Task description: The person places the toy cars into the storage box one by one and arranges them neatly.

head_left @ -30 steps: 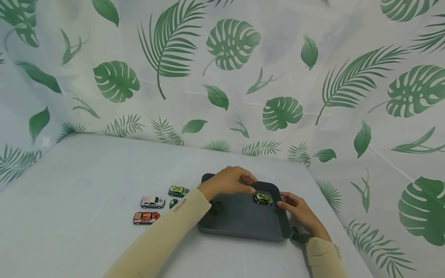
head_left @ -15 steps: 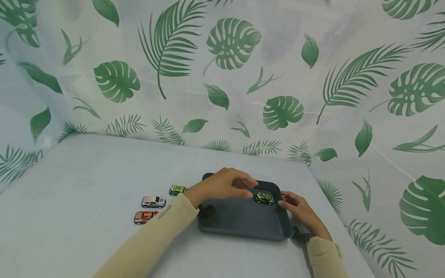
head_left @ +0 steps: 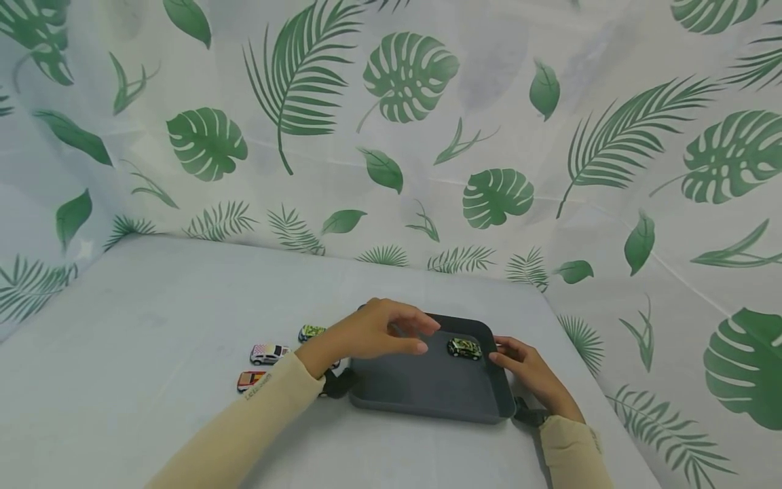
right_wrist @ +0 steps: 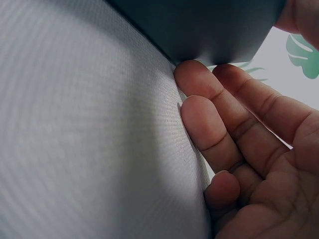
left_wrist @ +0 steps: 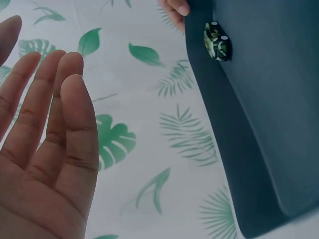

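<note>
In the head view my left hand [head_left: 369, 331] is over the left part of a dark grey tray [head_left: 427, 387], holding nothing. Its fingers are loosely bent, thumb apart; the left wrist view shows the bare palm. Against the tray's right wall, my right hand [head_left: 530, 370] pinches the rim, thumb on top. In the right wrist view, its fingertips [right_wrist: 194, 77] press the outer wall from below. A green-and-black camouflage toy car [head_left: 464, 348] sits inside the tray's far right corner; the left wrist view also shows this toy car [left_wrist: 217, 42].
Left of the tray, toy cars stand on the white tabletop [head_left: 183, 299]: a white-and-pink car [head_left: 267, 353], a red-and-tan car [head_left: 248, 380] and a yellow-green car [head_left: 311, 332]. My left arm partly covers some. A leaf-print cloth [head_left: 391, 136] hangs behind.
My left hand has drawn back leftward over the tray, away from the camouflage toy car, and its forearm now covers more of the cars at left. The right hand and tray stay put.
</note>
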`<state>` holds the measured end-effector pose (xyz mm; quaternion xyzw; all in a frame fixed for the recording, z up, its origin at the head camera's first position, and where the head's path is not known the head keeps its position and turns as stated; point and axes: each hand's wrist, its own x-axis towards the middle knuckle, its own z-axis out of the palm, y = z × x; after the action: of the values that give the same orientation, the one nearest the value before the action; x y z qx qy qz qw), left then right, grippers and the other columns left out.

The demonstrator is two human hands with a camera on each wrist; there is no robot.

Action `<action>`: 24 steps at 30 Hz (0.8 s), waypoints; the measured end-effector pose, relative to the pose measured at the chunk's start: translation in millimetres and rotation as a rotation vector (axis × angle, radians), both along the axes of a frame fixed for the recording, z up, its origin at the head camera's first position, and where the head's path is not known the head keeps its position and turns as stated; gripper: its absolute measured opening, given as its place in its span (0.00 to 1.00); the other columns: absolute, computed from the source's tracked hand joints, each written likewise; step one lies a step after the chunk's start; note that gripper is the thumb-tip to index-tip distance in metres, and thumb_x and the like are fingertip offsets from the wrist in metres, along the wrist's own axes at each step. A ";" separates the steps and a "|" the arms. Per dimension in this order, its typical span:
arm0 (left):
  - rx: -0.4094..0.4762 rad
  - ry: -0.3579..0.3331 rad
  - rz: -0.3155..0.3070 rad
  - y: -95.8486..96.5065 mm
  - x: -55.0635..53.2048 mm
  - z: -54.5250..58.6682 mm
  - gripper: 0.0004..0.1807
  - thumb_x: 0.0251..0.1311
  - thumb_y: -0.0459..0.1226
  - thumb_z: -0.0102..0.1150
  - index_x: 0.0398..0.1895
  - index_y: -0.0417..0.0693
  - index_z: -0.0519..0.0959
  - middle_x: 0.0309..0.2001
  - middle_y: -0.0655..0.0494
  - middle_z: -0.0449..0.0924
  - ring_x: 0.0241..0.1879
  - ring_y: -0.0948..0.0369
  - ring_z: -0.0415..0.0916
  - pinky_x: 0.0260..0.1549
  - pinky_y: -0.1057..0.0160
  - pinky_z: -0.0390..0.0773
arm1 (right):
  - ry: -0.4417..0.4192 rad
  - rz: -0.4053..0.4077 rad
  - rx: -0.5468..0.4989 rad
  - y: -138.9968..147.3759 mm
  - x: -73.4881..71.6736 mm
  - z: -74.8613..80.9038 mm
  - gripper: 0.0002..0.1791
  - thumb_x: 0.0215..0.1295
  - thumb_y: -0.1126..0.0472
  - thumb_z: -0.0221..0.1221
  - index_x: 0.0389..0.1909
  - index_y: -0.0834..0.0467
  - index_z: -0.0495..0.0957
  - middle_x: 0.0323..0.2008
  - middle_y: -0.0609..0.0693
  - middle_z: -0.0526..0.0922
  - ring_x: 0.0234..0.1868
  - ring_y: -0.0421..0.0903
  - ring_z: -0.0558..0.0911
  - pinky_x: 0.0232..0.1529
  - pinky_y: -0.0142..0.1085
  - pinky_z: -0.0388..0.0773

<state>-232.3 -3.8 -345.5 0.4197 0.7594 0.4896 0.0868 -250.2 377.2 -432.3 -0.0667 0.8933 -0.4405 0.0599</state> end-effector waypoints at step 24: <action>0.072 0.062 0.092 -65.5 23.3 -15.0 0.18 0.73 0.36 0.70 0.63 0.44 0.86 0.57 0.54 0.89 0.56 0.61 0.85 0.51 0.59 0.86 | -0.004 0.002 0.022 2.7 -3.2 -3.3 0.31 0.81 0.60 0.61 0.74 0.75 0.68 0.60 0.65 0.83 0.55 0.44 0.82 0.65 0.53 0.77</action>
<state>-208.9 -69.2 -360.5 0.4021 0.7621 0.5068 0.0254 -253.4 380.0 -435.6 -0.0662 0.8978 -0.4308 0.0631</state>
